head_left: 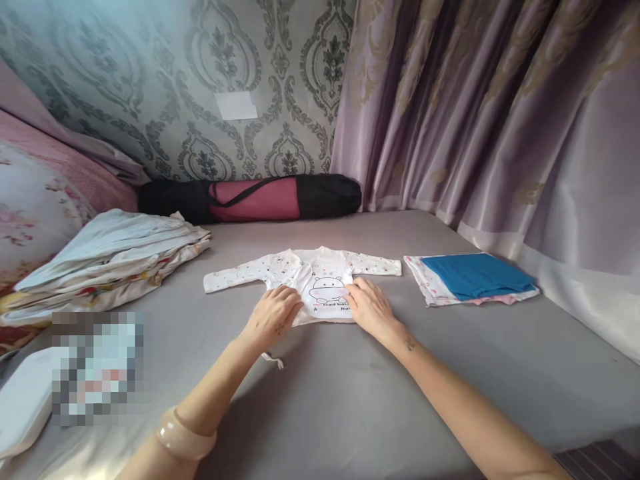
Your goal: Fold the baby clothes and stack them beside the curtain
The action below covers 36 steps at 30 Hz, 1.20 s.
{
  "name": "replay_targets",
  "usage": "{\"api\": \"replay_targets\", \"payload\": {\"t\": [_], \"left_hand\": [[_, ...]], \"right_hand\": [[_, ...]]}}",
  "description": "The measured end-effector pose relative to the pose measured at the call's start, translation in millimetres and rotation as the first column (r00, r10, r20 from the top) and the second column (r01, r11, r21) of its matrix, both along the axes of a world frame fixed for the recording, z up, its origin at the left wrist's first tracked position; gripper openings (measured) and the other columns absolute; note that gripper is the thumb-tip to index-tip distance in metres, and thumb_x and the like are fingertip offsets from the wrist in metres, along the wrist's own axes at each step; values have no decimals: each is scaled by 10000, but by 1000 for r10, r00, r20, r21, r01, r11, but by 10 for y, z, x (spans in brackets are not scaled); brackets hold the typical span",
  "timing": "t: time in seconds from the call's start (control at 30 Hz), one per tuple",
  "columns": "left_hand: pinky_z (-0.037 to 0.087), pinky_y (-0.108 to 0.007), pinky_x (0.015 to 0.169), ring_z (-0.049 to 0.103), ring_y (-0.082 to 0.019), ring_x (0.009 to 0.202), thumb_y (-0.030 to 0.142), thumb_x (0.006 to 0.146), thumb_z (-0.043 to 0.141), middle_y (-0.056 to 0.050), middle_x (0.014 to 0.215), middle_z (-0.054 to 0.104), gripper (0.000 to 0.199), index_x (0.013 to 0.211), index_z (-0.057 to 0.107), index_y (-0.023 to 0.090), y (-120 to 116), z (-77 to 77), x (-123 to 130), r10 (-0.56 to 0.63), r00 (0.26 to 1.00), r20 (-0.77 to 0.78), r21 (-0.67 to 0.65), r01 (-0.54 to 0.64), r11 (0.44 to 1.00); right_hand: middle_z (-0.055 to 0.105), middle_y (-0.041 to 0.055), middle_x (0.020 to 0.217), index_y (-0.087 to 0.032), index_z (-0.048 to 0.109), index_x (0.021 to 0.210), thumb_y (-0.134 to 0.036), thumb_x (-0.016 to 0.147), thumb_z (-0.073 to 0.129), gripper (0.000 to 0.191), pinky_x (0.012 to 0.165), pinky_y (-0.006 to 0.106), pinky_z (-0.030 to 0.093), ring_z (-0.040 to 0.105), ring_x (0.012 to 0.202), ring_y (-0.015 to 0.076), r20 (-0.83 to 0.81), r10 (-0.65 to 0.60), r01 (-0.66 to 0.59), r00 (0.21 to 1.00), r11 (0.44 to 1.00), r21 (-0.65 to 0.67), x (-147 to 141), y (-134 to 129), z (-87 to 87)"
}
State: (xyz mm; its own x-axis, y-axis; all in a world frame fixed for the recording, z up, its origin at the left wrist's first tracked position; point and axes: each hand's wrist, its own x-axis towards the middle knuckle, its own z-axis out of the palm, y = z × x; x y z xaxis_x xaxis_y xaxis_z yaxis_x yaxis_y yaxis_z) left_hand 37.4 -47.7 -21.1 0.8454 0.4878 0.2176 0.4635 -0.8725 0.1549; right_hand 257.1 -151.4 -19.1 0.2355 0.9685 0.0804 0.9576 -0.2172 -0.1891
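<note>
A grey sheet [380, 407] covers the wide flat surface, and it is the largest thing here. At the right hangs a mauve curtain [450, 113] with golden pattern, and behind stands a wall [165, 87] with damask-like wallpaper. Along the foot of this wall lies a long bag [255, 200], black at both ends and dark pink in the middle. At the left there is a loose pile of folded cloths [115, 253]. The small white shirt [323, 263] lies spread in the middle of the sheet, its two sleeves stretched out sideways and a printed animal on its front. Just beside its right sleeve is a flat stack of folded clothes with a blue piece [480, 275] on top. The left hand [274, 310] and the right hand [369, 307] rest palm down on the two sides of the shirt, touching it; whether the fingers pinch the fabric, I cannot tell. The left forearm wears a pale bangle [185, 433]. A thin white string [273, 361] lies below the left hand.
</note>
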Motion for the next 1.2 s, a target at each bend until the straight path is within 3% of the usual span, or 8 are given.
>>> {"api": "replay_targets", "payload": {"t": [0.17, 0.33, 0.53, 0.67, 0.83, 0.9, 1.1, 1.2], "left_hand": [[233, -476, 1139, 241, -315, 1428, 445, 978, 308, -187, 1506, 354, 556, 1394, 402, 88, 32, -274, 265, 196, 978, -69, -15, -197, 980], [190, -495, 1156, 176, -318, 1447, 494, 971, 285, -208, 1543, 261, 633, 1441, 340, 73, 23, -453, 296, 233, 967, -99, -72, -240, 968], [228, -488, 1139, 209, -299, 1443, 512, 955, 331, -192, 1539, 285, 614, 1425, 354, 119, 91, -293, 215, 182, 982, -56, -219, -190, 957], [363, -438, 1044, 448, -280, 1286, 433, 955, 358, -169, 1373, 501, 460, 1317, 449, 165, 18, -206, -144, 323, 935, 147, -133, -305, 943], [459, -396, 832, 569, -283, 956, 388, 880, 507, -129, 989, 608, 275, 1037, 567, 169, -175, -251, -630, 627, 778, 42, -106, -621, 777], [460, -388, 811, 557, -279, 928, 414, 850, 555, -118, 974, 594, 259, 952, 587, 178, -208, -279, -721, 652, 758, 10, -126, -646, 753], [448, -334, 787, 556, -219, 853, 315, 854, 520, -70, 893, 591, 152, 773, 584, 204, -135, -275, -822, 589, 807, 35, -182, -575, 798], [428, -291, 703, 581, -202, 791, 250, 858, 465, -53, 828, 614, 123, 795, 561, 207, -83, -170, -875, 638, 770, -31, -215, -628, 748]], "right_hand": [[234, 152, 1565, -37, 309, 1476, -436, 994, 273, 627, 1173, 387, 128, 140, 1455, 253, 21, 155, -156, 988, 987, 35, -42, 352, -204], [171, 128, 1580, -47, 242, 1503, -512, 983, 194, 699, 1184, 402, 83, 113, 1463, 235, -10, 111, -111, 994, 992, -63, 0, 433, -452], [168, 140, 1579, -47, 236, 1505, -503, 980, 207, 696, 1178, 421, 93, 122, 1461, 249, 0, 113, -112, 994, 984, -136, 33, 432, -362], [182, 152, 1572, -43, 273, 1492, -447, 987, 200, 650, 1176, 450, 81, 128, 1460, 253, -23, 141, -143, 990, 981, -134, -137, 511, -200], [165, 135, 1579, -29, 261, 1492, -414, 987, 194, 639, 1184, 417, 46, 97, 1465, 230, -119, 316, -324, 941, 945, -55, -616, 746, -148], [144, 128, 1584, -35, 238, 1500, -430, 987, 185, 650, 1183, 421, 40, 79, 1467, 231, -148, 348, -356, 926, 934, -30, -785, 841, -177], [141, 131, 1583, -22, 243, 1497, -423, 981, 207, 654, 1182, 409, 40, 82, 1467, 235, -108, 334, -339, 936, 940, -33, -967, 934, -376], [153, 120, 1583, -34, 253, 1497, -424, 977, 217, 651, 1182, 400, 39, 85, 1467, 228, -80, 335, -338, 939, 941, -20, -952, 933, -444]]}}
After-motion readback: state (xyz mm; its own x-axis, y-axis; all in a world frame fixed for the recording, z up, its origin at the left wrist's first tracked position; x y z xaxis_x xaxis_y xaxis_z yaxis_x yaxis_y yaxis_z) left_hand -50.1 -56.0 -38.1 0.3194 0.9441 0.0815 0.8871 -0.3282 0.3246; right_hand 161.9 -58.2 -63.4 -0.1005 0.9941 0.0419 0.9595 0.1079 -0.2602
